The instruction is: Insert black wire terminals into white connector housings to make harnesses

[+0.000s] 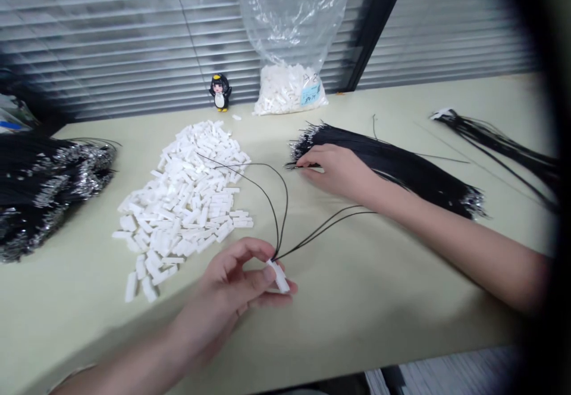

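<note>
Near the front of the table, my left hand (245, 282) pinches a white plastic connector housing (279, 277) between thumb and fingers. Several thin black wires (277, 228) run out of its upper end and fan to the left and right. Farther back, my right hand (332, 169) reaches to the left end of a bundle of black wires (401, 166) with silvery terminals at both ends. Its thumb and index finger close around wire tips there; how many they grip is too small to tell. To the left lies a spread pile of white connector housings (191, 187).
A clear plastic bag (292, 88) of white housings stands at the back by the blinds, beside a penguin figurine (220, 93). A thick black wire bundle (49, 187) lies far left. Wires joined to a white connector (442, 113) lie at right.
</note>
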`<state>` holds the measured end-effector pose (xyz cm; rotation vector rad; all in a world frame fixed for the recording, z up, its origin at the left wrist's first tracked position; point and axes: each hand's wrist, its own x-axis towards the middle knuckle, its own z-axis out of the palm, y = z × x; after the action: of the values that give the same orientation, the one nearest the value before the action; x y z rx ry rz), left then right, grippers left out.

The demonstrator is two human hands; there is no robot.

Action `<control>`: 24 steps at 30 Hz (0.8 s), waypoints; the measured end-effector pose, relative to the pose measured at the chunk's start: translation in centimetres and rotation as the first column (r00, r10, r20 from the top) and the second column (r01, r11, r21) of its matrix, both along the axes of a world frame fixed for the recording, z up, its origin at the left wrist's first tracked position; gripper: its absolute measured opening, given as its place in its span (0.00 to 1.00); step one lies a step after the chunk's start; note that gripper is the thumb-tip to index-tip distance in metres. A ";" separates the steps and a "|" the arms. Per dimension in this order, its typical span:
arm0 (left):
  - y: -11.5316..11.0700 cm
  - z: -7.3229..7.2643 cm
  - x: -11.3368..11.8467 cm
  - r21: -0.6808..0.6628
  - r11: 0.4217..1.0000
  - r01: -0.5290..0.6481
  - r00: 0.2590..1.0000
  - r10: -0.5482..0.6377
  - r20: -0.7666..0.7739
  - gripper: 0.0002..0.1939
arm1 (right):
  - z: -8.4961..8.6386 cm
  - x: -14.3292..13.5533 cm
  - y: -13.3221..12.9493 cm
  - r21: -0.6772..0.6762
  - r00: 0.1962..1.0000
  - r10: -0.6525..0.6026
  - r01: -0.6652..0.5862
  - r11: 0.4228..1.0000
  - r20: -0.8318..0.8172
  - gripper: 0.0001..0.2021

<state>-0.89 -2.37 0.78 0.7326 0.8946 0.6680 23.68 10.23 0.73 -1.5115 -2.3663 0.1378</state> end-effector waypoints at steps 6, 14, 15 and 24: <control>0.1 0.0 0.0 -0.075 0.997 0.010 1.000 -0.009 0.012 0.08 | -3.0 1.2 1.9 0.082 1.000 0.015 -0.017 0.997 0.025 0.12; 0.3 -0.1 -0.1 -0.094 0.995 0.035 0.999 -0.032 0.029 0.07 | -2.2 1.1 1.8 0.188 0.997 0.009 0.006 0.982 -0.077 0.11; 0.3 -0.1 -0.1 -0.098 0.995 0.033 0.999 -0.031 0.026 0.07 | -1.6 1.0 1.5 0.210 0.992 -0.006 0.032 0.977 -0.123 0.11; 0.3 -0.1 0.0 -0.116 0.993 0.007 0.999 -0.002 0.046 0.07 | 6.1 -2.9 -7.4 0.143 0.901 0.161 -0.112 0.983 -0.404 0.04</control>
<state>-0.89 -2.11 0.71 0.6131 0.8817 0.6213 20.74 2.78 6.84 -1.1278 -2.0927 0.3152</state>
